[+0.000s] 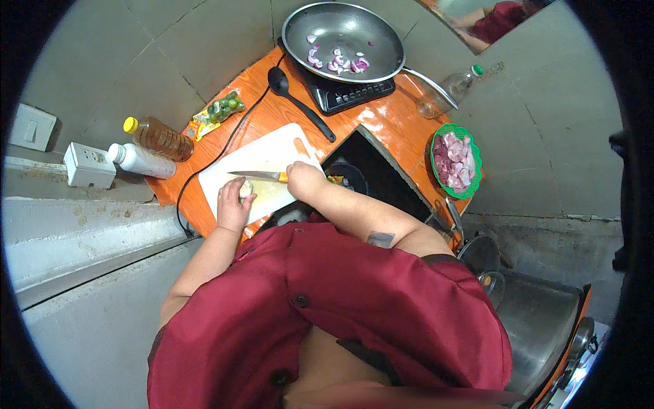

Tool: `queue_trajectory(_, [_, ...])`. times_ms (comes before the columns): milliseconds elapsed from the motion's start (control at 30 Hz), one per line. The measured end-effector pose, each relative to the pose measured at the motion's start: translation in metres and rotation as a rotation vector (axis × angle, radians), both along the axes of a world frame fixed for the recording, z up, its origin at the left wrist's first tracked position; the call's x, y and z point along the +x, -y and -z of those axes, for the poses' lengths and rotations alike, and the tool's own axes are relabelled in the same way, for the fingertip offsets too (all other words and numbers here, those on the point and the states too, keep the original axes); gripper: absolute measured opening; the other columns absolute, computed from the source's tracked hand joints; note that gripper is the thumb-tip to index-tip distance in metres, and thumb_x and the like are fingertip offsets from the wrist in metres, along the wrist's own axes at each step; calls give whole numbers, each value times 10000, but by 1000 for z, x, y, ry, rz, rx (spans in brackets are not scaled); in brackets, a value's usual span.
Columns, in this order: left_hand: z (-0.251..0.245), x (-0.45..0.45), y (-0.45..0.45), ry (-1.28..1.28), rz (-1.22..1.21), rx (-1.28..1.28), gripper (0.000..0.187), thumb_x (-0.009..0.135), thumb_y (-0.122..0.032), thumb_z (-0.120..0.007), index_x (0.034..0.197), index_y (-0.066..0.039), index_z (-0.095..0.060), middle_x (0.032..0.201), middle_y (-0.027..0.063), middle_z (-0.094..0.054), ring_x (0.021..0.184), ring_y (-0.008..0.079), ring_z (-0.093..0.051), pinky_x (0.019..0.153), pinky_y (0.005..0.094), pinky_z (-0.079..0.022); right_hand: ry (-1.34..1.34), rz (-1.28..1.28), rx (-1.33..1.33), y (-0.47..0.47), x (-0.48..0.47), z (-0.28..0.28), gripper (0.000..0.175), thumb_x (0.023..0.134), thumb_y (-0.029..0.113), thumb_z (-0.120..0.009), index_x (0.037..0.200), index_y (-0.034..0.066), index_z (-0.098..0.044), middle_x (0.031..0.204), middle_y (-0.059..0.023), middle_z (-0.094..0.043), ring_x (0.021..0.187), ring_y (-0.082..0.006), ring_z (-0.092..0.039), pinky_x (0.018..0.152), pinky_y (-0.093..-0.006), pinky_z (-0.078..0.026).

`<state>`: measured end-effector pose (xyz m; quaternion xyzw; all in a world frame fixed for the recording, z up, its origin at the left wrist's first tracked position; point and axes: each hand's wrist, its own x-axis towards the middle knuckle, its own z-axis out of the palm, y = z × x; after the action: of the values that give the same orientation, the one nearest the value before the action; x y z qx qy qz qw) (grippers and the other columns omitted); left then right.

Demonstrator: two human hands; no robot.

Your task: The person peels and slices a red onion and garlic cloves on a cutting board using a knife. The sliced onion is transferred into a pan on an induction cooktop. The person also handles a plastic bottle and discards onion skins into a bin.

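Observation:
On the white cutting board (271, 143), my left hand (234, 204) holds a small pale round piece of food (246, 189) under its fingertips; its exact kind is unclear. My right hand (305, 181) grips the yellow handle of a kitchen knife (255, 175), whose blade points left, just above the piece. A large frying pan (342, 41) with chopped red onion (345, 64) sits on a black induction cooker (352, 94). Between cooker and board lies a black spoon (306, 112).
Raw meat (453, 158) fills a green bowl (478, 168) at right, near a clear bottle (449, 92). A dark recessed opening (378, 174) adjoins the board. At left stand an oil bottle (161, 138), a white bottle (145, 160), bagged green citrus fruits (225, 108) and a black cord (225, 145).

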<state>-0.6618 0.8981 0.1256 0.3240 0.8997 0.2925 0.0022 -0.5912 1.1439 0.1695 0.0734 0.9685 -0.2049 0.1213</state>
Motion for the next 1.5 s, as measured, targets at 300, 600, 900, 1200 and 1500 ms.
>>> queue_trajectory(300, [-3,-2,-8,21,-18,35,549,807,-176,-818,1306,-61,-619,1317,166,-620,1249,371,-551,1094,464,-434,-686,518,139,-174,-74,-140,211,889,163,-681,1072,74,-734,1030,-221,-734,980,-395,-710,870,-482,-568])
queue_trajectory(600, [-4,-1,-8,41,-29,22,558,814,-172,-817,1322,-62,-615,1323,159,-619,1253,364,-552,1103,459,-430,-564,1280,-784,-242,-38,-74,315,838,240,-864,827,-1,-661,716,-82,-650,556,-156,-603,436,-328,-443])
queue_trajectory(900, [-4,-1,-8,39,-29,15,556,819,-171,-811,1328,-76,-608,1326,157,-620,1252,363,-554,1100,462,-429,-579,1261,-1211,-230,-55,-57,138,911,124,-753,912,25,-657,733,-36,-609,559,-115,-501,488,-294,-430])
queue_trajectory(1200, [-2,-3,-9,48,-30,-20,567,818,-181,-818,1335,-81,-609,1335,150,-613,1254,359,-551,1096,460,-432,-638,1139,-387,-206,26,-30,277,969,236,-611,919,-22,-697,810,-195,-707,744,-316,-709,678,-432,-549])
queue_trajectory(1500, [-34,-11,-33,-54,-39,-113,579,825,-289,-817,1333,-92,-620,1347,159,-585,1265,379,-536,1118,468,-418,-420,919,-119,-156,132,36,326,948,329,-662,1038,25,-740,968,-263,-719,978,-446,-695,860,-522,-530])
